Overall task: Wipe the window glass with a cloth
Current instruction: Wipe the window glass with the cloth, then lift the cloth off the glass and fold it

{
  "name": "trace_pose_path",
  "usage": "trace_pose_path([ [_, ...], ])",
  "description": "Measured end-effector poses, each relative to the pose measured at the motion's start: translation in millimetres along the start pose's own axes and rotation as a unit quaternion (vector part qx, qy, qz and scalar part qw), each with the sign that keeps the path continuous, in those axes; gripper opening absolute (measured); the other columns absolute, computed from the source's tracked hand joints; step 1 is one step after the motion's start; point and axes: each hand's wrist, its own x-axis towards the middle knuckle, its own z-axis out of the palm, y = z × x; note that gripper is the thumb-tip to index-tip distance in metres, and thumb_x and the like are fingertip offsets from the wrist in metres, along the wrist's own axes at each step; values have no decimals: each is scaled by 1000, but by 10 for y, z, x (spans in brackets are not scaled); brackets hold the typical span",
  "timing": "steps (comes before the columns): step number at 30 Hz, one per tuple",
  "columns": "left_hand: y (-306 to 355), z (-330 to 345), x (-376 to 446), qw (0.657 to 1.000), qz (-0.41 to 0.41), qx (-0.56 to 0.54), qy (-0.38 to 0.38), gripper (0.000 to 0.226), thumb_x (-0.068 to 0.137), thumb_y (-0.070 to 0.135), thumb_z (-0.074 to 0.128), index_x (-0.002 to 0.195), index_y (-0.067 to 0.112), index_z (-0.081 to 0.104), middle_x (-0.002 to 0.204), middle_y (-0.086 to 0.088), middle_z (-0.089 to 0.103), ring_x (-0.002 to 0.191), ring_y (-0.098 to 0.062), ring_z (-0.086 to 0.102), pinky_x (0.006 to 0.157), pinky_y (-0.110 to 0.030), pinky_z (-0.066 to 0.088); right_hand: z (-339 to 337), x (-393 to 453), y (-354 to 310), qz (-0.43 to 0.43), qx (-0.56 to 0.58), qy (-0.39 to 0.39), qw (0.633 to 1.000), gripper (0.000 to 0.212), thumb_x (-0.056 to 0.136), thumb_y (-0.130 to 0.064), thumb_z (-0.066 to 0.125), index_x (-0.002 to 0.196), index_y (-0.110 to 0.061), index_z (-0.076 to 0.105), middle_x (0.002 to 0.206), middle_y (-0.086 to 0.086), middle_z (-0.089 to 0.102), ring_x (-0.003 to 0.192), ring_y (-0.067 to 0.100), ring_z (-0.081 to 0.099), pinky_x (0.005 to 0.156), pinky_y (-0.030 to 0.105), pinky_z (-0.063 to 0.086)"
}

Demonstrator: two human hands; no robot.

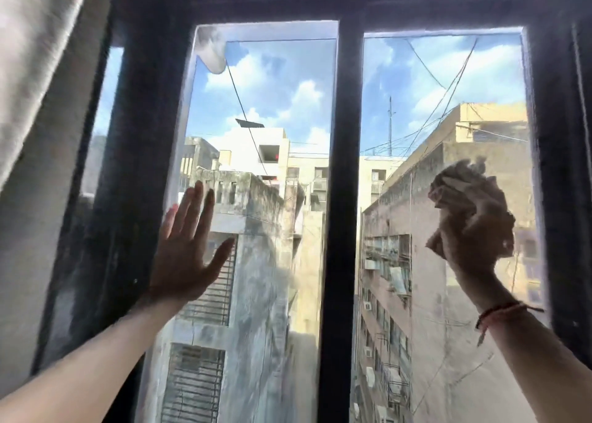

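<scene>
Two tall glass panes sit in a dark window frame, split by a black centre post [344, 198]. My left hand [187, 246] lies flat with fingers spread against the left pane [272, 102], near its left edge. My right hand [474, 240] grips a crumpled beige cloth [464, 188] and presses it on the right pane [442, 76], close to the right frame. A red thread band circles my right wrist. The lower glass looks streaked and dusty.
A pale curtain [35, 54] hangs at the far left beside the dark frame [137, 166]. A whitish object [211, 50] hangs outside at the left pane's top corner. Buildings, cables and cloudy sky show through the glass.
</scene>
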Motion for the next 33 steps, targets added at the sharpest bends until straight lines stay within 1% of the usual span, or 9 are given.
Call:
trace_pose_path([
  [2,-55,25,-19,1000,-21,-14,6,88,97,70,14,165,16,0,178,-7,-4,165,-20,-1,135,-52,11,146,-6,-267,74,120,34,989,39,86,-23,57,112,-4,80,122,25,79,120,43,73,111,68,52],
  [5,-112,71,-47,1000,-18,-11,12,84,99,66,16,165,15,3,178,-9,1,165,-21,2,134,-54,18,551,-197,-865,-37,148,48,987,25,95,-6,61,107,-9,82,120,14,82,111,39,77,106,59,59],
  [7,-156,76,-61,1000,-18,-11,20,82,100,63,17,165,15,4,178,-9,3,165,-21,4,134,-55,20,898,-390,-1324,-145,118,-39,982,25,101,-4,60,115,-5,81,129,12,80,122,35,74,117,45,51],
  [15,-147,-4,-34,999,-29,-36,-18,77,101,58,18,164,13,12,176,-11,8,164,-25,9,132,-57,22,1257,-1793,-1516,-263,-2,-226,938,32,104,-9,55,127,-15,76,143,3,72,146,18,58,129,47,43],
  [20,86,-547,-391,967,-97,-167,-166,68,105,47,27,165,23,5,177,-1,0,164,-21,9,133,-56,23,944,-2049,-1779,-92,111,-395,907,23,96,6,69,96,-10,86,109,6,86,116,18,77,112,50,60],
  [23,212,-1144,-1171,887,-212,-330,-245,68,104,48,45,164,32,15,176,3,17,160,-19,24,132,-52,26,604,-2145,-2134,189,304,-462,812,11,92,2,72,93,3,82,96,29,82,88,30,77,95,62,65],
  [26,309,-1782,-1978,753,-344,-481,-288,90,80,70,66,157,34,35,164,-2,45,148,-16,49,127,-47,40,262,-2712,-2438,368,418,-443,703,28,88,-14,59,102,-1,80,95,50,70,86,62,72,87,69,60],
  [29,363,-2259,-2853,643,-470,-533,-286,68,77,44,80,139,38,55,133,-10,70,117,-19,73,106,-48,60,-28,-3572,-2789,508,453,-451,577,45,81,-4,49,110,-12,83,79,18,84,78,27,83,69,28,68],
  [33,395,-2948,-4422,555,-660,-427,-272,46,92,7,74,135,10,60,122,-23,73,90,-25,73,72,-36,68,-647,-5196,-3427,594,369,-542,465,44,92,14,39,112,1,75,76,5,83,70,16,77,65,22,64],
])
